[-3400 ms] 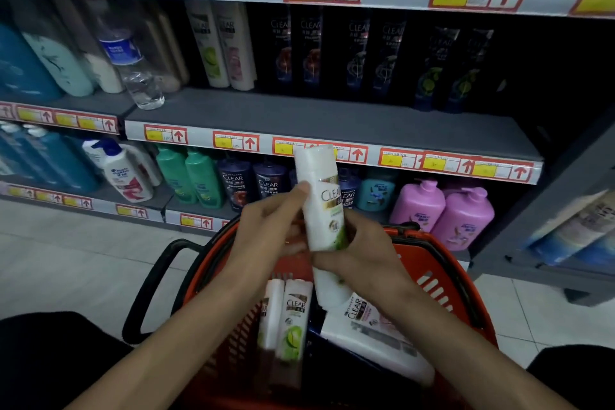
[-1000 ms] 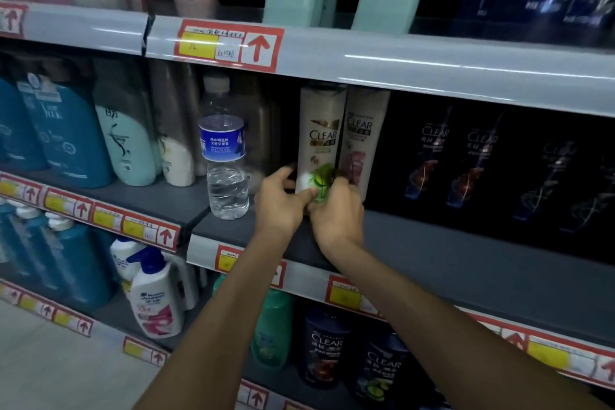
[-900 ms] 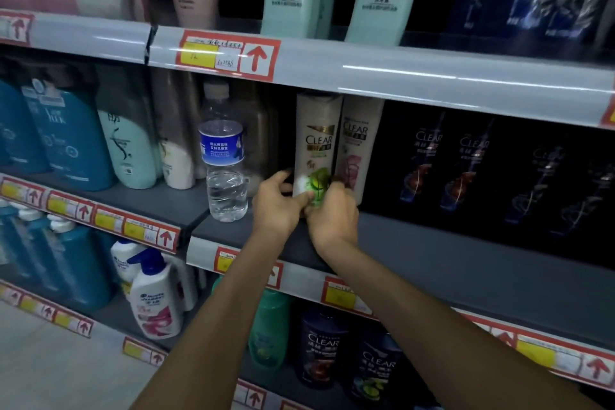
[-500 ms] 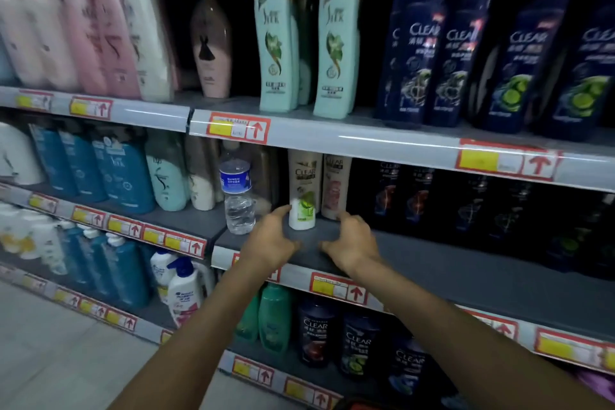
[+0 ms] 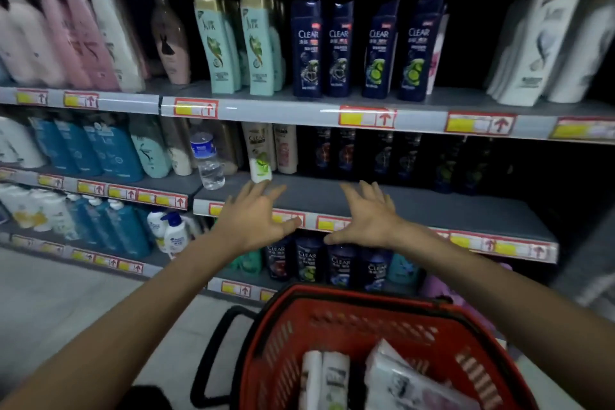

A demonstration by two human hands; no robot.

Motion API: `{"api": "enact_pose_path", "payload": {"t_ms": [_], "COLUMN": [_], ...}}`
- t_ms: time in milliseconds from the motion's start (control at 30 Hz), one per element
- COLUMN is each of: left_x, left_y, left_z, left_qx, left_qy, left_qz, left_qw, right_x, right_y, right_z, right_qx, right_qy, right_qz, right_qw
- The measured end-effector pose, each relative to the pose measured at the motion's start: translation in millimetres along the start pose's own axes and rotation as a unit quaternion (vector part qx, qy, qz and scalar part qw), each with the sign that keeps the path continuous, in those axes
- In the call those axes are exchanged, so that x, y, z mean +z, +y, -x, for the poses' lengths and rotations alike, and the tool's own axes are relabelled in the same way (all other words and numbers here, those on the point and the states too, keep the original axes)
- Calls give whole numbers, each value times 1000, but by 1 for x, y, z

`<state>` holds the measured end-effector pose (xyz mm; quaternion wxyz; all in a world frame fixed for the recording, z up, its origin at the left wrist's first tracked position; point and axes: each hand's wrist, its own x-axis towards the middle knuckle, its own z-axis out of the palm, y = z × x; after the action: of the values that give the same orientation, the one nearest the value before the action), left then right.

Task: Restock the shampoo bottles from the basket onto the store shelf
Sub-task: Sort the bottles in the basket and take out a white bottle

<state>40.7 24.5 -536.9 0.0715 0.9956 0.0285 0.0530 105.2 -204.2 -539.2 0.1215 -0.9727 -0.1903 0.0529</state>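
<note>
Drop left hand (image 5: pixel 253 220) and right hand (image 5: pixel 366 216), both wide open and empty, into the basket (image 5: pixel 332 313), grab a white bottle (image 5: pixel 334 373) lying there, stand it straight beside the front bottle (image 5: pixel 260 163) on the shelf (image 5: pixel 416 203)

Retail shop, toiletries aisle. Grey tiered shelving (image 5: pixel 399 203) carries rows of shampoo bottles (image 5: pixel 307 50) faced outward, grouped by brand. Along the front edge of each tier of the shelving run red-and-yellow price labels (image 5: pixel 366 116) with upward arrows. In front of the shelving stands a red plastic shopping basket (image 5: pixel 332 326) with a black handle (image 5: pixel 213 359). At the shelving's foot, pale floor (image 5: pixel 66 293).
</note>
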Motion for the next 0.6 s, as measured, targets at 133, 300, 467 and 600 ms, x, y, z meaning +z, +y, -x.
{"api": "enact_pose_path", "payload": {"t_ms": [133, 300, 467, 600], "left_x": [17, 67, 127, 180], "left_y": [35, 61, 79, 88], "left_z": [40, 82, 107, 119], "left_qx": [30, 59, 52, 63], "left_qy": [-9, -53, -159, -241], "left_qz": [15, 7, 0, -28], "left_qw": [999, 997, 986, 968], "right_x": [6, 48, 104, 148], "right_y": [39, 86, 114, 125], "right_z": [55, 111, 141, 154], "right_qx": [-12, -30, -31, -47], "right_qy": [-21, -36, -111, -186], "right_qz": [3, -24, -20, -11], "right_qw": [1000, 999, 993, 981]}}
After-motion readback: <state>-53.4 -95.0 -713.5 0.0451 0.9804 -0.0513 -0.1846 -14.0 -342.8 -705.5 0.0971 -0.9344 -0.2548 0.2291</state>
